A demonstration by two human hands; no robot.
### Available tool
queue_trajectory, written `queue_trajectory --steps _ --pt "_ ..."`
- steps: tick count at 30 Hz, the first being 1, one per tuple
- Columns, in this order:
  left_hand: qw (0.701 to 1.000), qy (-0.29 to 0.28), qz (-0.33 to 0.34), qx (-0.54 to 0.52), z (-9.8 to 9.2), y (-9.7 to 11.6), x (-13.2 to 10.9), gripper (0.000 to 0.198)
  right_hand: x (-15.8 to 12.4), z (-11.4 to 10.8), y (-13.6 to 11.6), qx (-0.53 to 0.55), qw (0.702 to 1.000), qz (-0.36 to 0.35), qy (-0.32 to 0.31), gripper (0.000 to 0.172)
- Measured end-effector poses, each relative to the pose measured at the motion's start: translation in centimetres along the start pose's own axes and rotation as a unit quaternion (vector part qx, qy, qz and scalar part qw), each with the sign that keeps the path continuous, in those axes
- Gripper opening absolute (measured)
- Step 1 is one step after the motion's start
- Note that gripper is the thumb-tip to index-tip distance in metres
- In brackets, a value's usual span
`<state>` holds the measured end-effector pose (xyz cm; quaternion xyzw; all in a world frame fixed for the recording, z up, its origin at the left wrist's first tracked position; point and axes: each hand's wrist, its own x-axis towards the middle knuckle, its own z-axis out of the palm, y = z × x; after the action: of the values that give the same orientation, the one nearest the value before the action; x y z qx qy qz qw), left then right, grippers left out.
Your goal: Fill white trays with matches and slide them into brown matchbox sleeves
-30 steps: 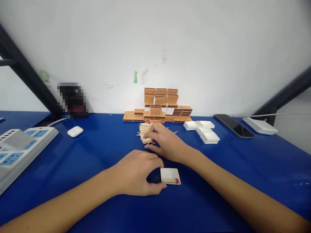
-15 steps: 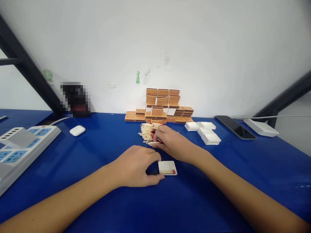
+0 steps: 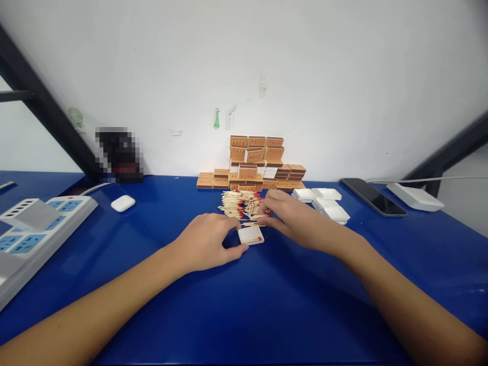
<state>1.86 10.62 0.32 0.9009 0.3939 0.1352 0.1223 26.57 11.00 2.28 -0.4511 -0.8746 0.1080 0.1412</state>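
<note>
My left hand [image 3: 209, 241] grips the left edge of a small white matchbox tray [image 3: 250, 233] between thumb and fingers. A few red-tipped matches lie along the tray's near side. Just beyond it, a heap of loose matches [image 3: 233, 203] rests on the blue table. My right hand [image 3: 284, 213] is at the heap's right front, its thumb and fingers pinched around matches whose pale sticks point left, above and behind the tray.
Orange matchboxes [image 3: 238, 153] are stacked against the wall. White trays [image 3: 331, 208] and a phone [image 3: 371, 197] lie to the right, beside a white box [image 3: 415, 197]. At left are a power strip [image 3: 72, 223] and a white case [image 3: 123, 203].
My left hand has pushed the tray forward, closer to the heap. My right hand has shifted right and slightly back, with matches now showing at its fingertips.
</note>
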Motion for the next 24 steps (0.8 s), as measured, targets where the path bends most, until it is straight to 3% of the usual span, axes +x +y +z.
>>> queue_trajectory --steps 7,14,24 --pt "1.000 -0.003 -0.003 -0.002 -0.2 0.0 0.1 0.023 -0.5 1.0 -2.3 -0.007 0.998 -0.048 -0.035 0.012" --pt "1.000 -0.003 0.004 0.001 -0.2 -0.1 0.0 0.023 -0.6 1.2 -1.8 0.015 0.998 -0.039 -0.040 0.005" --pt "1.000 -0.003 0.008 -0.010 -0.1 -0.2 0.1 0.022 -0.3 1.8 -1.8 0.018 0.998 -0.050 -0.035 0.012"
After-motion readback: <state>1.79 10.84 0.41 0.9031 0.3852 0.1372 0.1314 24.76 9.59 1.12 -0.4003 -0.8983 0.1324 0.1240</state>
